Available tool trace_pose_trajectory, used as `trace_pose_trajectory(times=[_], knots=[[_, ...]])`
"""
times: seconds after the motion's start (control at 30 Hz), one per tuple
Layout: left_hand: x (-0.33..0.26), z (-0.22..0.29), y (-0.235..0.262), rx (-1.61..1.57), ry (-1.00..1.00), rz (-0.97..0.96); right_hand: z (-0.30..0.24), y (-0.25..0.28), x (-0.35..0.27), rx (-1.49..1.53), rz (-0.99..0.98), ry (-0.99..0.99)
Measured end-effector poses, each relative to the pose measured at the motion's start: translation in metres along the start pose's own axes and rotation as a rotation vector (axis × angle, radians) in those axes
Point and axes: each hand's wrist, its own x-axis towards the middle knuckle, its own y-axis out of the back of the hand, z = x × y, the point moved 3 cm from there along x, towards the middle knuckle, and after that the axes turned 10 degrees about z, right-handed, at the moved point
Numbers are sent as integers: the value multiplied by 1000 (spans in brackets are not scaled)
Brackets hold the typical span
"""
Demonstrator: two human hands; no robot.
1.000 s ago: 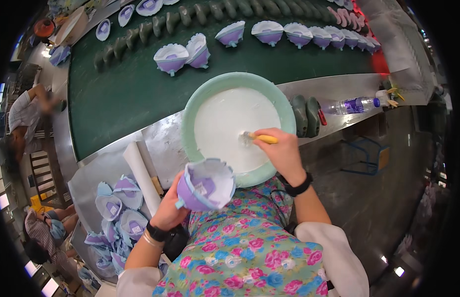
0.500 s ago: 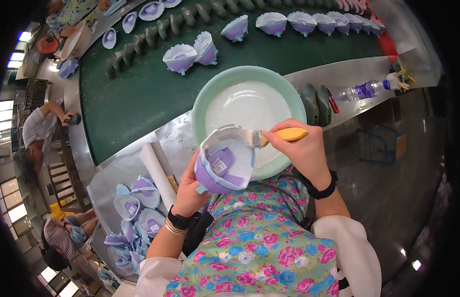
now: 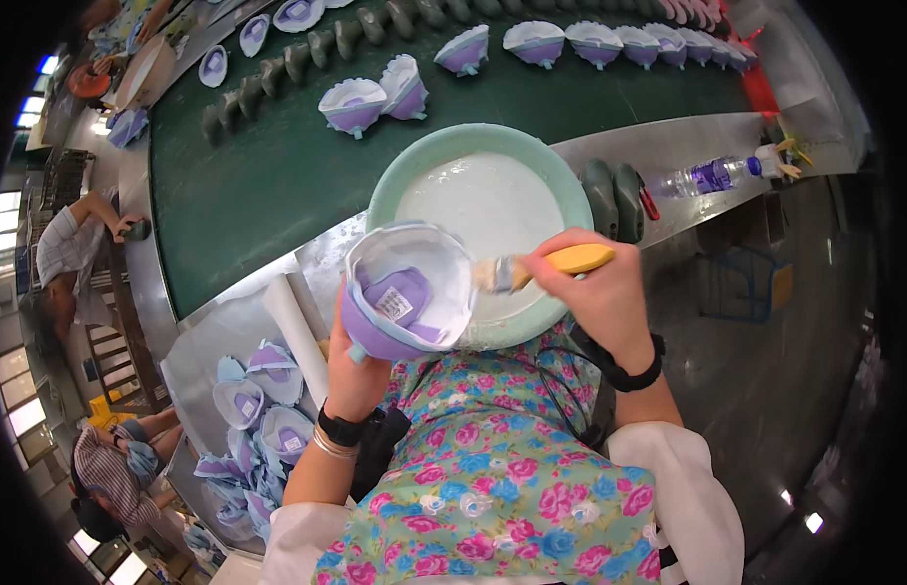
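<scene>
In my left hand (image 3: pixel 360 375) is a purple and light-blue shoe upper (image 3: pixel 379 332), held up with its pale, wet-looking inside facing me and a white label in it. My right hand (image 3: pixel 602 292) grips the yellow handle of a paintbrush (image 3: pixel 500 275). The bristles are at the right rim of the upper; whether they touch it I cannot tell. Just beyond both hands is a light-green basin (image 3: pixel 561 175) of milky white liquid.
Several more uppers (image 3: pixel 285 437) are heaped at lower left beside a white roll (image 3: pixel 295 327). A green conveyor belt (image 3: pixel 249 185) carries uppers and dark shoe lasts (image 3: pixel 320 47). Lasts (image 3: pixel 600 200) and a bottle (image 3: pixel 712 176) sit right of the basin. Other people work at left.
My left hand has shifted the upper left and slightly up, turning its opening more toward me. The brush stays near its right rim, with its bristles now farther left. The whole view has shifted slightly.
</scene>
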Motion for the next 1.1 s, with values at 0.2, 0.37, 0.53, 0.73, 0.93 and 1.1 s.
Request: trace_pose_trajectory(times=[0.2,0.37,0.53,0.73,0.93,1.1], knots=[[-1,-16,7,-446,481,-121,-33,-8,-8,213,-162,132],[-15,-41,-5,-259,633,-198,-50,-42,-20,301,-434,320],[-1,-60,29,-230,827,-231,-3,-34,-9,8,-247,-2],[42,13,49,-265,339,-112,-15,-6,-13,199,-85,-345],[213,71,70,23,-296,184,-13,-16,24,224,17,-302],[340,27,75,-159,-215,217,-6,-32,39,125,-58,-351]])
